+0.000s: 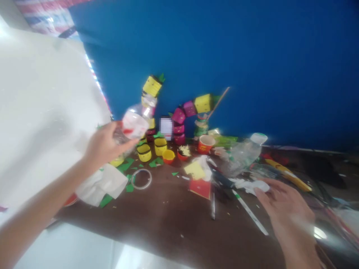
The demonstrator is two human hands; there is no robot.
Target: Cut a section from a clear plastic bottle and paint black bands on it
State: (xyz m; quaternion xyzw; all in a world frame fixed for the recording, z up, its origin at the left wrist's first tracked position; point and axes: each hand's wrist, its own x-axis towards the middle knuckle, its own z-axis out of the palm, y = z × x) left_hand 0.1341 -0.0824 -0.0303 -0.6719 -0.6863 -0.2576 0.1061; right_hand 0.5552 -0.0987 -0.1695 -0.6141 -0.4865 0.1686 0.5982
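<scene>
Left hand (pixel 103 144) holds a clear plastic container with a white-and-red section (pixel 135 125), thumb below and fingers behind, raised over the left part of the dark brown tabletop (pixel 157 231) and in front of the upright stack of yellow and magenta cups (pixel 152 86). Handling, as judged: light, thin-walled, fairly springy, liable to dent under a hard squeeze and somewhat slippery on its smooth faces; unlikely to shatter. Best hold is a gentle pinch around the firmer white section, thumb opposite fingers. Appearance: see-through and glossy at the upper end, milky white toward the hand, with a red patch low on the white; outline smeared by motion. Right hand (pixel 288 209) is curled at the near end of a crumpled white piece (pixel 252 185); blur leaves it impossible to tell whether the fingers grip it or merely touch it. Nearby on the tabletop: a clear ring (pixel 141 179), two short yellow cups with black rims (pixel 144 152) (pixel 160 146), a red paper cup with a white interior (pixel 206 145), and green scraps (pixel 156 162).
</scene>
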